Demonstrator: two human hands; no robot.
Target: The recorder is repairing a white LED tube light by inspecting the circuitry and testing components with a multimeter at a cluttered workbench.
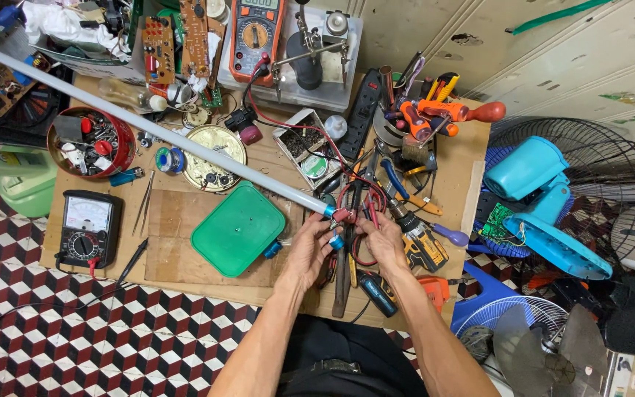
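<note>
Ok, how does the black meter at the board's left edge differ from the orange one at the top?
The black meter has a needle dial face and lies alone at the board's left edge. The orange meter has a digital display and sits at the top beside circuit boards. Both have a round selector knob.

So the long tube [148,129] runs diagonally across the board [185,228], with the square lid [237,229] just under its near end. Analog meter [88,228] sits far left, drill [420,246] to the right.
</note>
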